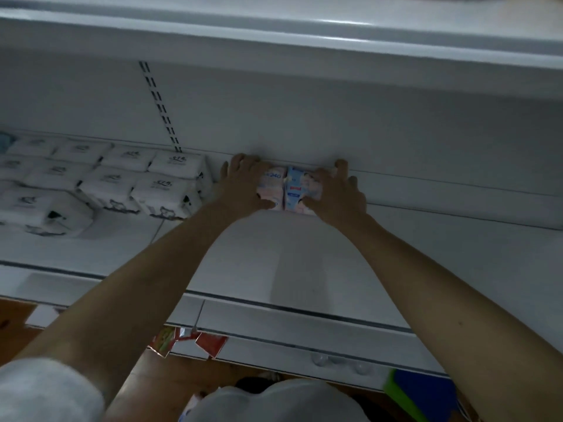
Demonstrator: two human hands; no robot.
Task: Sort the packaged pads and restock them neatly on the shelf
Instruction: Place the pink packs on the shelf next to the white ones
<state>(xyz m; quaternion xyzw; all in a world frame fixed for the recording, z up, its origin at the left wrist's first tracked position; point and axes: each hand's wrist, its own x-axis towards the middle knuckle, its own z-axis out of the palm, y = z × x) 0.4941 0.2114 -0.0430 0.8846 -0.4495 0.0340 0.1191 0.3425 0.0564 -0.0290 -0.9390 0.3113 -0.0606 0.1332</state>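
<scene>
A dim shop aisle with white metal shelving fills the view, and a brown floor shows below the shelf edge. Nearest the camera, a pale grey sleeve (45,391) covers the left upper arm, and both bare forearms reach up and forward over the shelf (380,254). Under the shelf's front lip, some red and green packets (189,342) peek out, blurred; a blue and green object (417,391) sits low on the right.

Farther in, at the back of the shelf against the rear panel, two packs of pads stand side by side and touching. The left hand (243,184) grips the pink pack (272,190), its fingers (240,161) curled over the far top edge and the thumb pressed on the near face. The right hand (338,193) holds the blue pack (297,188) the same way, fingers draped over the top and far side, thumb on the near face.

To the left, apart from the two packs, rows of white wrapped packs (122,178) lie stacked on the same shelf. A slotted upright rail (160,108) runs up the back panel, and the upper shelf (274,47) overhangs it all.
</scene>
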